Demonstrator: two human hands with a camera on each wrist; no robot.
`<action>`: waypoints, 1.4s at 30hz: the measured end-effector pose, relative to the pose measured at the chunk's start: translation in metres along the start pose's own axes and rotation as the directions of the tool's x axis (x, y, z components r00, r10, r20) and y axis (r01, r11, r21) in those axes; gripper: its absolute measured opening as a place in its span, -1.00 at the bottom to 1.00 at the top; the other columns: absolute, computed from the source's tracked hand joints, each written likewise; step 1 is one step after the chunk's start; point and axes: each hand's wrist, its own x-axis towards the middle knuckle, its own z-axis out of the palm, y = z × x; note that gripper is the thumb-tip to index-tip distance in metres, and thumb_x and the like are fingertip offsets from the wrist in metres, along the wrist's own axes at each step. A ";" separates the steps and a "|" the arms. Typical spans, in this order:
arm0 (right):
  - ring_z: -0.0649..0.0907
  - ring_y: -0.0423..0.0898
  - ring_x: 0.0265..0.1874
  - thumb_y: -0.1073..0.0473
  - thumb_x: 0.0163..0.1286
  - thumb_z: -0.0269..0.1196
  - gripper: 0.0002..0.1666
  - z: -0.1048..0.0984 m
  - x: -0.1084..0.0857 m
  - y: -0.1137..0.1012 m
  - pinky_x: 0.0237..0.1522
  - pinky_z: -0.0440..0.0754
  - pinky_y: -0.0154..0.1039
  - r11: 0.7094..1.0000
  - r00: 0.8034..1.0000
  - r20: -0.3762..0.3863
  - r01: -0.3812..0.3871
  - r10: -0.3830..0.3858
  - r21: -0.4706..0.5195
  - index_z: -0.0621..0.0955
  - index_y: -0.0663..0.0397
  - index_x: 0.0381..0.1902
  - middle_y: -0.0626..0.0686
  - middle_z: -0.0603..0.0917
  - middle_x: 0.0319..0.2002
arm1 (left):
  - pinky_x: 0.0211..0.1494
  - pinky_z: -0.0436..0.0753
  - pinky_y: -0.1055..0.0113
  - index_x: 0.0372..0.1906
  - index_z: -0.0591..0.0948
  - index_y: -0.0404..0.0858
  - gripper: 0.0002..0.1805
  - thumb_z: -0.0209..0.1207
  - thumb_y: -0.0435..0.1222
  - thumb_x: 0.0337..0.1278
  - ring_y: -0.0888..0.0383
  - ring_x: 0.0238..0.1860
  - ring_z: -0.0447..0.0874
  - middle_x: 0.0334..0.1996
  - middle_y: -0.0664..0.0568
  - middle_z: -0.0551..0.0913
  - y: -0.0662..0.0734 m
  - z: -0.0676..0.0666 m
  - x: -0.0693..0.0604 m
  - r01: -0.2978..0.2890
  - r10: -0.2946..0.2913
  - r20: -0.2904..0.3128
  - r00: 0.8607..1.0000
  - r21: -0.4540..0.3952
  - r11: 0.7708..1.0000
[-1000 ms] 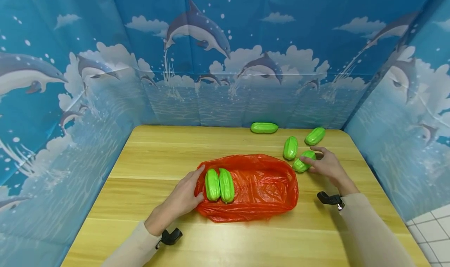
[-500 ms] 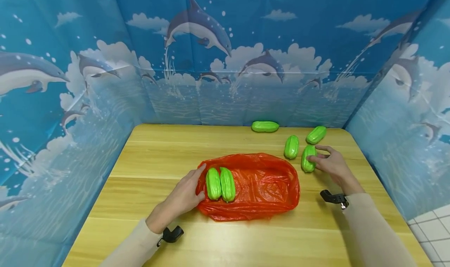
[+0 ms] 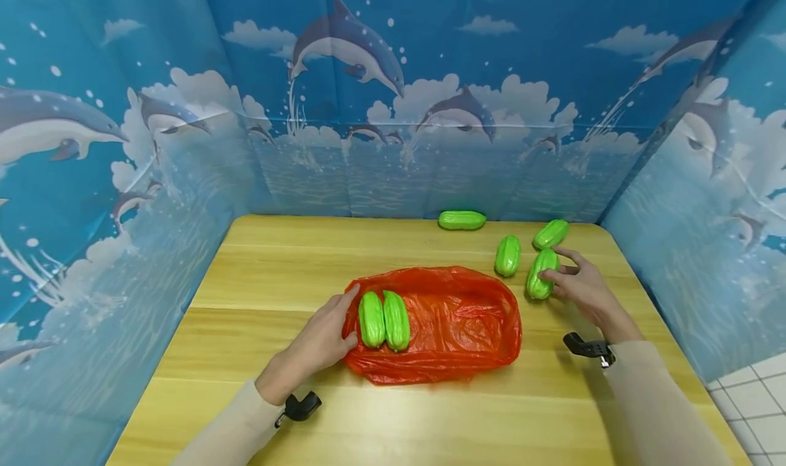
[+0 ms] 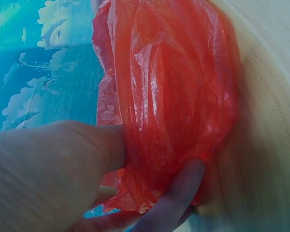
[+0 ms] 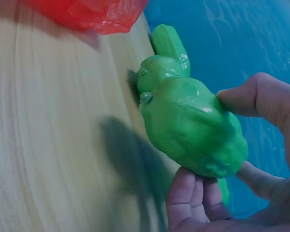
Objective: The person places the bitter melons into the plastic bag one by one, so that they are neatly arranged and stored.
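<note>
A red plastic bag (image 3: 454, 365) lies opened out like a basket, with two green ridged vegetables (image 3: 396, 321) side by side at its left end. My left hand (image 3: 316, 343) grips the bag's left rim, its fingers and thumb on the red film (image 4: 154, 96) in the left wrist view. Right of the bag, my right hand (image 3: 586, 292) pinches another green vegetable (image 3: 542, 273) between thumb and fingers. The right wrist view shows that vegetable (image 5: 193, 125) close up, over a shadow on the wood.
Green vegetables stand apart on the wooden table (image 3: 258, 261): one (image 3: 507, 256) beside the held one, one (image 3: 550, 234) behind it and one (image 3: 462, 220) at the back edge. A blue dolphin-print curtain (image 3: 393, 166) encloses the back and sides.
The vegetable in my right hand has turned from a slant to nearly upright in the head view and shifted slightly right, away from its neighbour. My left hand stays at the bag's rim.
</note>
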 end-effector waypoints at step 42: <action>0.72 -0.20 0.08 0.04 0.77 0.36 0.14 0.029 -0.030 -0.075 0.17 0.86 -0.25 0.990 0.988 0.069 0.139 -0.141 0.027 -0.07 -0.10 0.96 0.36 0.23 0.54 | 0.61 0.73 -0.27 0.89 0.25 -0.29 0.00 0.44 -0.44 0.47 -0.39 0.61 0.62 0.68 -0.41 0.50 -0.002 -0.007 0.003 0.005 -0.005 0.034 0.999 -0.019 1.000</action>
